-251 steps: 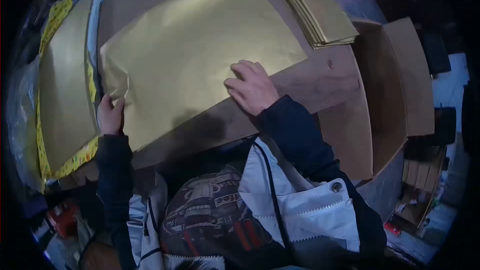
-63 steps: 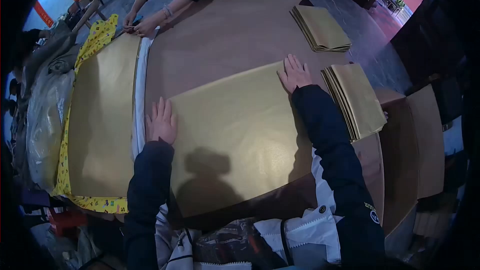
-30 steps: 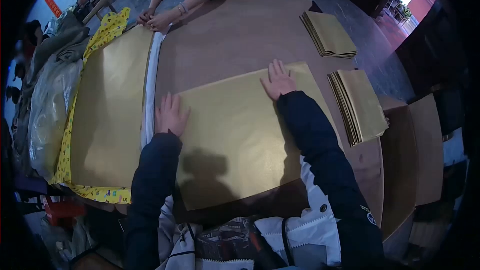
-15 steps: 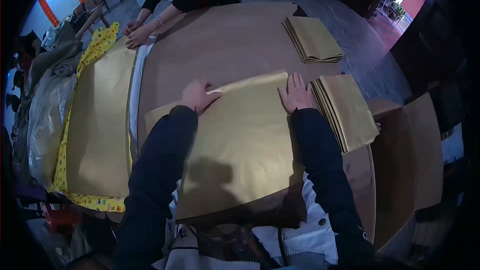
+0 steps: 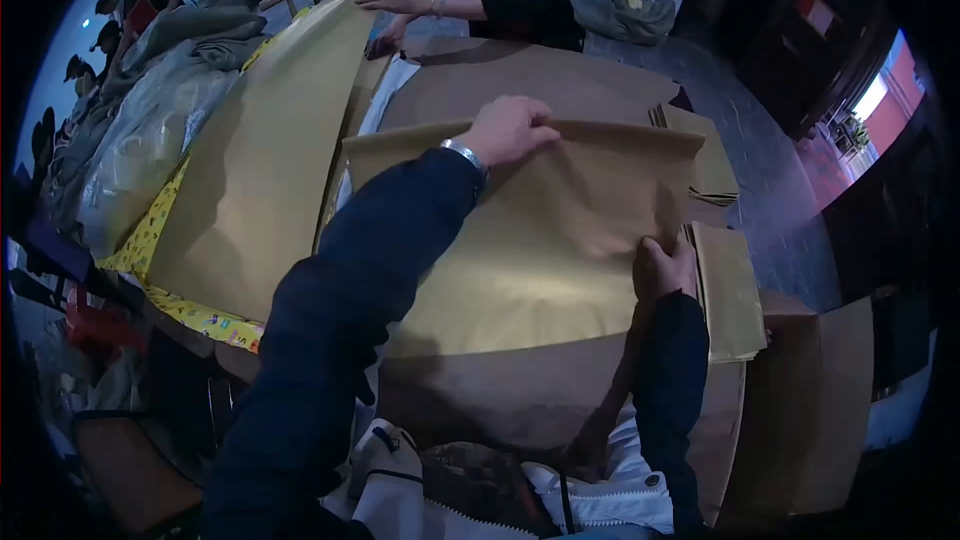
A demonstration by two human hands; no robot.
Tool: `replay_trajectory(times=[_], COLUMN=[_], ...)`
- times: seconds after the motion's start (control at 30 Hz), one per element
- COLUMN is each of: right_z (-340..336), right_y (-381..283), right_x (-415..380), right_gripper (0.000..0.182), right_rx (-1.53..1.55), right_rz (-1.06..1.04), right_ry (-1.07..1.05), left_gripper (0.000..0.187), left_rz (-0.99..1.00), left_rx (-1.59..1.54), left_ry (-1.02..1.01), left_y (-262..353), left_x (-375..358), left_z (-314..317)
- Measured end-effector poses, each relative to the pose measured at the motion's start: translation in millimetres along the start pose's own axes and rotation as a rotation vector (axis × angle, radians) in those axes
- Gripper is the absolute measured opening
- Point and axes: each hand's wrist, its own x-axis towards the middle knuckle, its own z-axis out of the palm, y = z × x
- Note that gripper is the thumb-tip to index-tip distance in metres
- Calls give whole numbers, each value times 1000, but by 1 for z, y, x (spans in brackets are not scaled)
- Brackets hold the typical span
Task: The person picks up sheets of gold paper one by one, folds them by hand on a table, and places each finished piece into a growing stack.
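Observation:
A large gold-brown paper sheet [image 5: 520, 300] lies before me, its far part raised and curling back so the duller side shows. My left hand [image 5: 512, 130] is closed on the raised far edge near its middle, with a metal bracelet at the wrist. My right hand [image 5: 668, 265] pinches the sheet's right side, thumb on the near face; its other fingers are partly hidden. Just beyond that hand sits a stack of folded brown paper [image 5: 728, 290]. At the left, another person's hands [image 5: 388, 2] hold up the far end of a second gold-brown sheet [image 5: 265, 180].
A brown board [image 5: 480, 400] covers the table. Another folded stack [image 5: 705, 155] lies at the far right, and an open cardboard box [image 5: 810, 410] stands by the right edge. Yellow printed cloth [image 5: 205, 318] lies under the left sheet. Plastic-covered bundles [image 5: 150, 145] are piled farther left.
My left hand has moved right along the far edge and lifted it; my right hand has come nearer and grips the side. The other person has raised the left sheet. The view has shifted.

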Motion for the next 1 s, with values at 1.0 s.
replay_trajectory(times=[1.0], right_z=[-62], right_y=[-100], right_x=[-336], right_gripper=[11], right_rx=[-644], right_rz=[-780], right_ry=[-26], left_gripper=[37], left_rz=[119], left_rx=[-31], left_ry=[-312], left_y=[85], left_x=[-384], left_z=[-11])
